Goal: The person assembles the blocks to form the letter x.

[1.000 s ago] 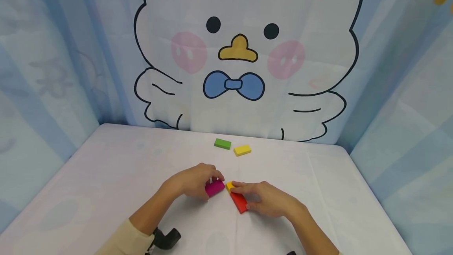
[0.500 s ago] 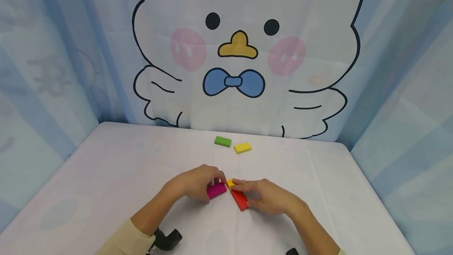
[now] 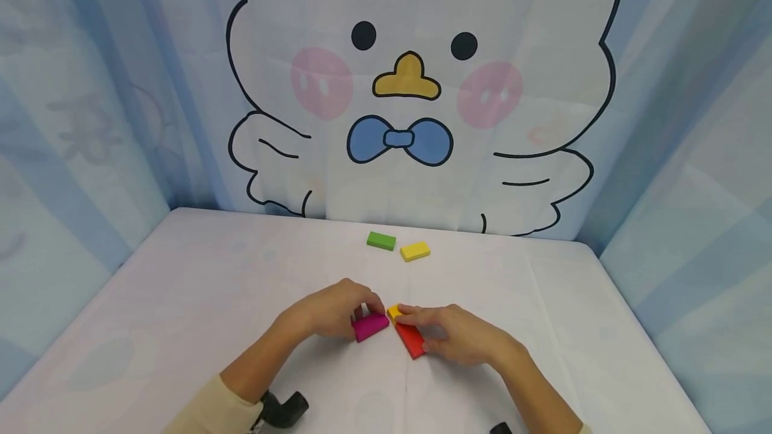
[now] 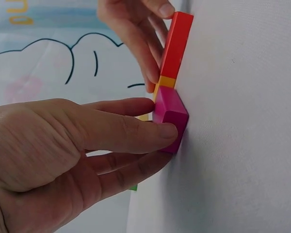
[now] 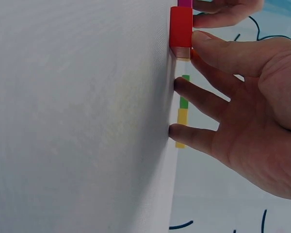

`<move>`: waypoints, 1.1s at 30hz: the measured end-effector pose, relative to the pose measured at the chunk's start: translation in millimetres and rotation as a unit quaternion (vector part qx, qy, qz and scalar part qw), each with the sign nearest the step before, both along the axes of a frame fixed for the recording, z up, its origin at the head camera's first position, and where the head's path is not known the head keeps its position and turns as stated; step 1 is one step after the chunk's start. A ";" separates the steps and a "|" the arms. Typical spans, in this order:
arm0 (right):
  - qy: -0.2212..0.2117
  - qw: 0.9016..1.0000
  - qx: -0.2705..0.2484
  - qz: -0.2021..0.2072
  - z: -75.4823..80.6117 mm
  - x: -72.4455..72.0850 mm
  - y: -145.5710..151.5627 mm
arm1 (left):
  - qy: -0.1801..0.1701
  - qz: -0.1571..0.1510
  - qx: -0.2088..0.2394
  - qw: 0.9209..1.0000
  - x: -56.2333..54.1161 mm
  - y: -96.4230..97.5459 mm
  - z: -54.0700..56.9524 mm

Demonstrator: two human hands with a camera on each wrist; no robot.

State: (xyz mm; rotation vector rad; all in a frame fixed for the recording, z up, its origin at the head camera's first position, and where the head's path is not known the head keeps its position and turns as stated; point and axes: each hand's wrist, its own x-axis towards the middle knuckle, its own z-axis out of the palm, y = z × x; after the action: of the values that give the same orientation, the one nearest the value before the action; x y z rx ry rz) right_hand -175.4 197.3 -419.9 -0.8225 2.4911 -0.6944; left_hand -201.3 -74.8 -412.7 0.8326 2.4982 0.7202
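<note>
In the head view, my left hand (image 3: 338, 307) pinches a magenta block (image 3: 370, 327) lying on the table, thumb at its near end. The left wrist view shows its angled faces, with the thumb (image 4: 167, 131) on one end and fingertips along the sides. Just to the right, my right hand (image 3: 464, 333) holds a red block (image 3: 411, 340) and the small orange block (image 3: 394, 313) at its far end, thumb at the red end and index finger over the orange. Magenta and orange ends sit close together at an angle. In the right wrist view the other fingers reach the tabletop.
A green block (image 3: 381, 241) and a yellow block (image 3: 415, 251) lie farther back on the white-covered table (image 3: 241, 260). Behind stands a curtain (image 3: 410, 193) printed with a cartoon bird. Dark wrist-worn devices (image 3: 285, 410) show near the lower edge.
The magenta block has shifted slightly right and toward the person, and more of it shows past the left fingers. The right hand stays on the red and orange blocks.
</note>
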 end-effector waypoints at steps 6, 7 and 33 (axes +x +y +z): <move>0.003 1.000 0.000 0.001 1.4 -0.4 -0.6 | 0.003 -0.004 0.003 1.000 -0.9 3.7 -0.9; 0.005 1.000 0.000 0.001 1.6 -0.5 -0.7 | 0.003 -0.005 0.003 1.000 -1.0 4.1 -1.1; 0.008 1.000 0.000 0.006 -1.0 -0.7 0.0 | 0.011 -0.006 -0.008 1.000 0.0 7.5 -5.5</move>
State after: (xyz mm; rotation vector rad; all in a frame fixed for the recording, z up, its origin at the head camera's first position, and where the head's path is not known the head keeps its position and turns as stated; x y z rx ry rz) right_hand -176.1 197.3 -420.9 -0.8457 2.4978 -0.6875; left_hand -201.4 -67.3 -418.2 0.8534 2.5122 0.6887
